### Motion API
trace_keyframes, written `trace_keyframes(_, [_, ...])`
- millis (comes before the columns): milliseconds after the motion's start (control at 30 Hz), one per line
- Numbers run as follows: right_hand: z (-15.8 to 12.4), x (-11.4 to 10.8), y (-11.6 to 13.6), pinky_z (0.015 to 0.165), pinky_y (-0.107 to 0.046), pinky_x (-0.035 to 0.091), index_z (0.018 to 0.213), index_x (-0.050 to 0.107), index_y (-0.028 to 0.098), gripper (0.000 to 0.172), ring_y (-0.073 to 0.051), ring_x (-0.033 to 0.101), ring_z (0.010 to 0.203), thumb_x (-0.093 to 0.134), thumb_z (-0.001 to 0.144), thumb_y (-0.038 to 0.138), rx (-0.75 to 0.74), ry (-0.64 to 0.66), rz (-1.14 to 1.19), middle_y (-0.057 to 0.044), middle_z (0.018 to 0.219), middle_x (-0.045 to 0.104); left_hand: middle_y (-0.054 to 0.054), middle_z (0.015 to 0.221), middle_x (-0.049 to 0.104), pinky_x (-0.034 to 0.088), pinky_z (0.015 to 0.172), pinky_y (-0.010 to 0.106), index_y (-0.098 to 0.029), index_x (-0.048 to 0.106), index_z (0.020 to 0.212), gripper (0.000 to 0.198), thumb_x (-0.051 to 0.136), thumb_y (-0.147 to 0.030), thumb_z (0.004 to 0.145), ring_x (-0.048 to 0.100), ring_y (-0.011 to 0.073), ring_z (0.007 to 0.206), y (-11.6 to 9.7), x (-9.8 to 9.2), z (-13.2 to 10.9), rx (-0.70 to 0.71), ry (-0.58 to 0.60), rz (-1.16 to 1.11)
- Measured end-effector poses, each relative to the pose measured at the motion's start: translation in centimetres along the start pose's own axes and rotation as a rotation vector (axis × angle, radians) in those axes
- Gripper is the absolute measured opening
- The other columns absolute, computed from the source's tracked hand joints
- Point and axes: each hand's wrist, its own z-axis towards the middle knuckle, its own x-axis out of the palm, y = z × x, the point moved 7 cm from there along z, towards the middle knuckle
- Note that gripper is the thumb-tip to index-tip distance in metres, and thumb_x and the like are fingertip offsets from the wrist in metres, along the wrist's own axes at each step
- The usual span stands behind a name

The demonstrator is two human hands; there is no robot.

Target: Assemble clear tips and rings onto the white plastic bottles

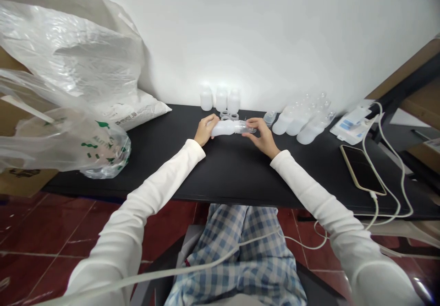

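Head view: we hold a bottle (pixel 224 128) mid-frame.
It lies sideways: our left hand (pixel 205 131) grips its white end, our right hand (pixel 262 136) pinches its clear end.

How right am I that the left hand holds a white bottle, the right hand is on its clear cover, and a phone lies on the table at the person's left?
Not quite: the head view shows the phone on the table at the person's right, not left. The left hand does hold a white bottle, and the right hand is on its clear cover.
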Motion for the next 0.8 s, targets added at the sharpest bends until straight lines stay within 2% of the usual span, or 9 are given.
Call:
trace_keyframes(67, [-0.2,0.2,0.6,0.095,-0.045,0.059,0.099,0.06,0.024,0.017,-0.024,0.067,0.11,0.064,0.096,0.04,-0.092,0.042,-0.051,-0.01,0.118,0.068,-0.001,0.051,0.055,0.023,0.03,0.02,-0.017,0.057,0.071,0.044,0.061,-0.06,0.082,0.042,0.0084,0.036,0.6,0.3,0.1,-0.12,0.07,-0.026])
trace_keyframes(133, [-0.3,0.4,1.2,0.095,-0.044,0.059,0.096,0.061,0.024,0.011,-0.023,0.068,0.111,0.058,0.1,0.034,-0.158,0.074,-0.088,-0.01,0.121,0.07,0.0,0.046,0.054,0.019,0.03,0.02,-0.018,0.053,0.073,0.042,0.056,-0.059,0.084,0.042,0.0102,0.033,1.3,0.7,0.1,-0.277,0.138,-0.065])
trace_keyframes(233, [-0.5,0.5,2.0,0.094,-0.042,0.061,0.099,0.064,0.025,0.009,-0.022,0.069,0.111,0.059,0.099,0.032,-0.219,0.093,-0.135,-0.01,0.123,0.071,0.0,0.043,0.053,0.015,0.029,0.019,-0.02,0.048,0.077,0.036,0.051,-0.055,0.087,0.041,0.0112,0.029,1.9,1.1,-0.3,-0.463,0.185,-0.114])
trace_keyframes(333, [-0.4,0.4,2.3,0.097,-0.042,0.061,0.109,0.067,0.026,0.015,-0.022,0.07,0.111,0.061,0.099,0.035,-0.221,0.098,-0.159,-0.01,0.125,0.071,0.0,0.044,0.053,0.014,0.029,0.018,-0.021,0.045,0.079,0.031,0.047,-0.05,0.089,0.04,0.0106,0.028,1.6,1.2,-0.7,-0.543,0.175,-0.143])
trace_keyframes(467, [-0.6,0.5,2.1,0.1,-0.043,0.06,0.118,0.067,0.026,0.028,-0.024,0.07,0.114,0.061,0.098,0.044,-0.178,0.129,-0.142,-0.01,0.125,0.07,0.0,0.043,0.052,0.014,0.029,0.017,-0.02,0.046,0.079,0.029,0.047,-0.047,0.09,0.044,0.0116,0.029,0.8,1.2,-1.0,-0.527,0.133,-0.108])
trace_keyframes(633, [-0.9,1.8,1.9,0.085,-0.036,0.062,0.116,0.066,0.023,0.046,-0.022,0.072,0.093,0.06,0.092,0.062,-0.057,0.128,-0.096,-0.008,0.102,0.073,-0.001,0.043,0.05,0.012,0.031,0.019,-0.02,0.048,0.074,0.042,0.055,-0.059,0.085,0.046,0.0121,0.032,0.6,2.7,-1.7,-0.507,0.219,-0.126])
trace_keyframes(700, [-0.7,1.6,1.6,0.08,-0.036,0.061,0.107,0.066,0.022,0.046,-0.023,0.071,0.086,0.058,0.091,0.065,0.077,0.049,-0.092,-0.008,0.097,0.073,-0.001,0.047,0.05,0.016,0.033,0.02,-0.019,0.05,0.074,0.046,0.054,-0.064,0.084,0.047,0.0121,0.035,0.2,2.9,-1.8,-0.421,0.187,-0.107])
trace_keyframes(767, [-0.6,1.0,1.1,0.075,-0.035,0.058,0.095,0.061,0.023,0.044,-0.021,0.067,0.079,0.054,0.091,0.066,0.257,-0.063,-0.061,-0.006,0.089,0.071,0.0,0.055,0.054,0.027,0.037,0.022,-0.019,0.052,0.075,0.049,0.053,-0.067,0.085,0.052,0.0127,0.043,-0.8,2.6,-1.7,-0.239,0.095,-0.029])
trace_keyframes(800, [-0.7,0.9,0.7,0.07,-0.033,0.057,0.089,0.057,0.023,0.043,-0.019,0.064,0.074,0.051,0.093,0.065,0.364,-0.069,0.001,-0.004,0.083,0.068,0.001,0.06,0.056,0.035,0.043,0.023,-0.019,0.053,0.075,0.049,0.053,-0.067,0.085,0.056,0.0136,0.051,-1.6,2.3,-1.8,-0.12,0.043,0.037])
